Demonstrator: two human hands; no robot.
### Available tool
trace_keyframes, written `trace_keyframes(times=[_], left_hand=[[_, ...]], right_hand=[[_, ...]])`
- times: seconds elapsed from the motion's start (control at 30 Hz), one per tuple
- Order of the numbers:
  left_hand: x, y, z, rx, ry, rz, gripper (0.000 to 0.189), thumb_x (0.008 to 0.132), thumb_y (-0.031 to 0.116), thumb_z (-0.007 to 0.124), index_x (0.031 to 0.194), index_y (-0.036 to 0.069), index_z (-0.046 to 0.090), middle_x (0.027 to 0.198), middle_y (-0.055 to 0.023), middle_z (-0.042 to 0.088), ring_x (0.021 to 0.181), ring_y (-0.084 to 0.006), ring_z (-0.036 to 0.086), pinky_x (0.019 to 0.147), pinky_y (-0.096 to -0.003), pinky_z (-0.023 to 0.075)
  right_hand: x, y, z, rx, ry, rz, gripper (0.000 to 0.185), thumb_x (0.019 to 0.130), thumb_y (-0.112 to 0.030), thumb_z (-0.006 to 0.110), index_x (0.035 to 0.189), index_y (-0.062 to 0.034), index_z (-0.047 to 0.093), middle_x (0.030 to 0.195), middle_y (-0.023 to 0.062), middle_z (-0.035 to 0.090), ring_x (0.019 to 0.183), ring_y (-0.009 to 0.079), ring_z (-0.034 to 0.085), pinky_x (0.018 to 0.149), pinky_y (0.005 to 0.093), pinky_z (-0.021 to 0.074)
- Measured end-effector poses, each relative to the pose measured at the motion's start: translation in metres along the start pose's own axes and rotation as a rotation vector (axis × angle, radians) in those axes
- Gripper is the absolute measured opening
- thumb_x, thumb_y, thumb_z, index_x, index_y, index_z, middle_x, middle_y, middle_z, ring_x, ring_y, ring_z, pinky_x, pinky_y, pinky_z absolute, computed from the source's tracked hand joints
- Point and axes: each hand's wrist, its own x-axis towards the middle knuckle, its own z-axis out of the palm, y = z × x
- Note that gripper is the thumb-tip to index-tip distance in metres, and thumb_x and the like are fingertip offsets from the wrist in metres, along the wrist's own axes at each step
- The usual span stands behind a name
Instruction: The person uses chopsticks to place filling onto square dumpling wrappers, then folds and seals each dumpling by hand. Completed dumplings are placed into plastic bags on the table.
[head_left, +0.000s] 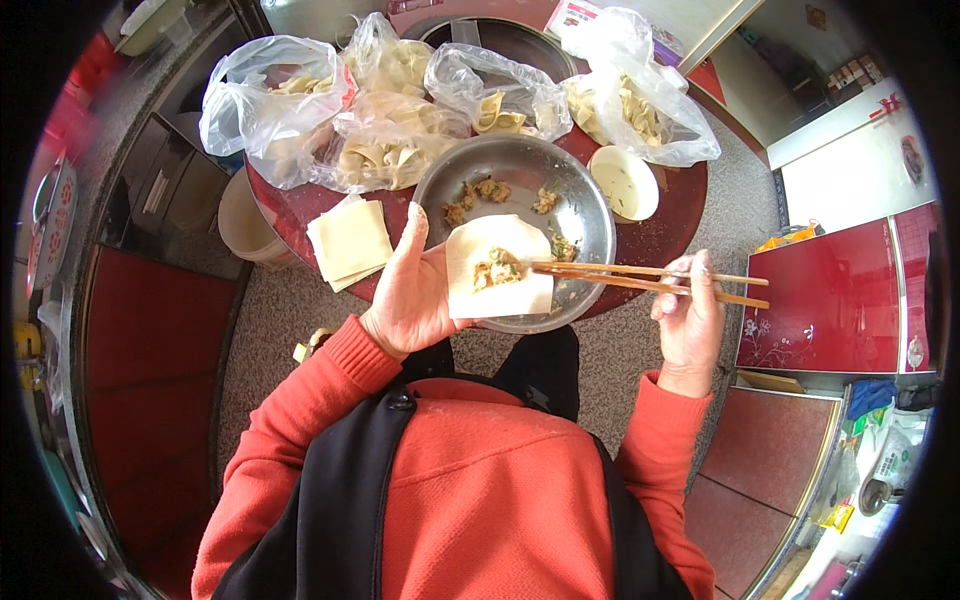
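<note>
On the fingers of my left hand lies a square dough wrapper, its thumb pointing up and free of the dough. A lump of minced filling with green bits sits on the wrapper. My right hand grips a pair of wooden chopsticks, whose tips touch the filling. Behind and below the wrapper is a steel bowl with more filling stuck to its inside. Left of the bowl lies a stack of square wrappers.
Several plastic bags of folded dumplings stand across the far side of the red round table. A white bowl is right of the steel bowl. A whitish bucket stands left of the table. Red cabinets flank both sides.
</note>
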Motion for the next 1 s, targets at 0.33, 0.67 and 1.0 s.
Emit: trace_keyframes(times=[0.33, 0.67, 1.0], left_hand=[[-0.004, -0.003, 0.001, -0.005, -0.004, 0.088, 0.081, 0.090, 0.064, 0.032, 0.140, 0.000, 0.029, 0.139, -0.0217, 0.038, 0.126, -0.0377, 0.042, 0.101, -0.0510, 0.0405], [-0.017, -0.004, 0.006, -0.059, -0.134, 0.089, 0.083, 0.089, 0.064, 0.035, 0.141, -0.001, 0.026, 0.142, -0.0223, 0.034, 0.128, -0.0391, 0.038, 0.104, -0.0525, 0.0353], [-0.030, -0.002, 0.009, -0.110, -0.140, 0.073, 0.082, 0.089, 0.063, 0.036, 0.141, -0.001, 0.027, 0.142, -0.0223, 0.034, 0.129, -0.0381, 0.038, 0.105, -0.0526, 0.0340]], right_hand=[[-0.021, 0.000, 0.022, -0.060, -0.048, -0.022, 0.022, 0.096, -0.025, 0.050, 0.092, -0.0036, 0.056, 0.073, 0.0054, 0.056, 0.053, 0.0104, 0.054, 0.045, 0.0266, 0.0521], [-0.030, 0.012, 0.036, -0.040, -0.140, 0.020, 0.022, 0.096, -0.025, 0.049, 0.093, -0.0043, 0.056, 0.077, 0.0056, 0.056, 0.055, 0.0093, 0.056, 0.046, 0.0272, 0.0538], [-0.035, 0.005, 0.035, -0.097, -0.179, 0.081, 0.023, 0.096, -0.025, 0.049, 0.092, -0.0040, 0.057, 0.078, 0.0053, 0.056, 0.056, 0.0096, 0.055, 0.046, 0.0277, 0.0528]])
